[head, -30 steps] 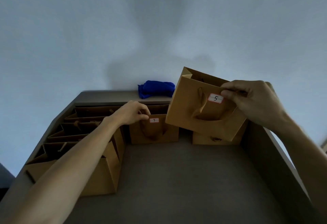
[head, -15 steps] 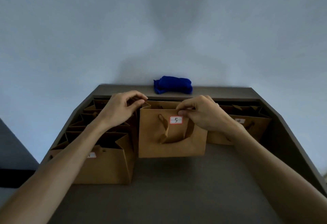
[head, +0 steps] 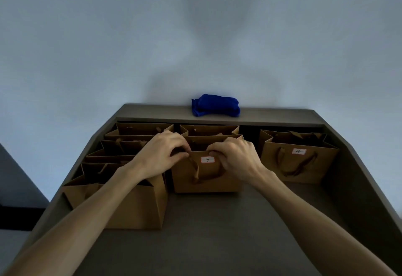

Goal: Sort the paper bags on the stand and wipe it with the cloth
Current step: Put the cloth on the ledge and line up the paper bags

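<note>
A brown paper bag labelled 5 (head: pixel 206 177) stands upright in the middle of the grey stand (head: pixel 217 232). My left hand (head: pixel 161 156) pinches its top rim at the left, and my right hand (head: pixel 237 158) grips the rim at the right. Another brown bag (head: pixel 208 129) stands right behind it. A row of several brown bags (head: pixel 130 201) fills the left side. A bag labelled 4 (head: pixel 298 160) stands at the right. A folded blue cloth (head: pixel 216 105) lies on the back ledge.
The stand has raised sloping side walls (head: pixel 369 188) and a back ledge (head: pixel 272 113) against a pale wall. Bare grey surface lies in front of the bags.
The bag labelled 5 was held up in my right hand, then came down into the middle of the stand in front of another bag. My left hand moved onto its rim.
</note>
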Demonstrator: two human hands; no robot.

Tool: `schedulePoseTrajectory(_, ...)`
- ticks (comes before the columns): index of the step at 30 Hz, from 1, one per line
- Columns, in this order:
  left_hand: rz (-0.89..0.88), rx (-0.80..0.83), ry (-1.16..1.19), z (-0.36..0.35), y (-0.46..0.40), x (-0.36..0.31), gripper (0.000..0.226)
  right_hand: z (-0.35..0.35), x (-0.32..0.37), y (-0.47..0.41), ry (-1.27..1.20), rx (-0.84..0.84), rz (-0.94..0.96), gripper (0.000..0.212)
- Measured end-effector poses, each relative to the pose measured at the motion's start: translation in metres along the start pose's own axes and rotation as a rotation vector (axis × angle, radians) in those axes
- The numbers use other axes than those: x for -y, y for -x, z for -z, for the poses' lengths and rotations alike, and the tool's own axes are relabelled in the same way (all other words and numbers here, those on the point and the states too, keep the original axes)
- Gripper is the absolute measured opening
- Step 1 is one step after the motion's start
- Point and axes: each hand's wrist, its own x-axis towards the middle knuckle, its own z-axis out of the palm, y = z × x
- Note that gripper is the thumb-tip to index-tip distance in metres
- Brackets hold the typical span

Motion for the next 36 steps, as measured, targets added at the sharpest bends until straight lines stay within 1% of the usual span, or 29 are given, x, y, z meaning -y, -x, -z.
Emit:
schedulePoseTrajectory(4, -0.019, 0.034, -0.054, -0.007, -0.002, -0.002, 0.012, -0.01, -0.016, 0.007, -0.024, -0.009, -0.005, 0.026)
schedulePoseTrajectory(8, -0.021, 0.025, -0.083, -0.009, -0.008, -0.006, 0.016, 0.019, -0.047, 0.025, -0.054, -0.098, -0.02, 0.023)
schedulePoseTrajectory(10, -0.003, -0.01, -0.029, -0.011, -0.017, -0.012, 0.02, 0.043, -0.071, 0.039, -0.04, -0.157, -0.101, 0.023)
schedulePoseTrajectory(12, -0.012, -0.04, 0.043, -0.015, -0.031, -0.024, 0.021, 0.064, -0.101, 0.055, -0.019, -0.179, -0.227, 0.023)
schedulePoseTrajectory(16, -0.091, -0.014, 0.116, -0.032, -0.068, -0.058, 0.022, 0.091, -0.151, 0.082, 0.066, -0.054, -0.461, 0.026)
schedulePoseTrajectory(19, -0.16, 0.004, 0.138, -0.051, -0.097, -0.085, 0.021, 0.098, -0.166, 0.091, 0.073, 0.089, -0.559, 0.03)
schedulePoseTrajectory(21, -0.194, 0.017, 0.135, -0.063, -0.115, -0.102, 0.021, 0.097, -0.168, 0.093, 0.107, 0.175, -0.574, 0.032)
schedulePoseTrajectory(23, -0.217, 0.023, 0.12, -0.074, -0.13, -0.117, 0.022, 0.094, -0.169, 0.093, 0.181, 0.216, -0.556, 0.031)
schedulePoseTrajectory(25, -0.229, 0.02, 0.098, -0.084, -0.143, -0.128, 0.024, 0.089, -0.171, 0.092, 0.237, 0.215, -0.535, 0.03)
schedulePoseTrajectory(28, -0.23, 0.033, 0.049, -0.095, -0.156, -0.138, 0.026, 0.087, -0.17, 0.092, 0.261, 0.164, -0.519, 0.028)
schedulePoseTrajectory(31, -0.214, 0.051, 0.052, -0.099, -0.162, -0.139, 0.025, 0.095, -0.171, 0.097, 0.207, 0.076, -0.507, 0.028)
schedulePoseTrajectory(33, -0.191, 0.059, 0.069, -0.097, -0.165, -0.137, 0.024, 0.104, -0.175, 0.101, 0.073, 0.009, -0.521, 0.026)
schedulePoseTrajectory(36, -0.128, 0.114, 0.2, -0.091, -0.17, -0.139, 0.023, 0.118, -0.181, 0.105, -0.152, 0.008, -0.533, 0.025)
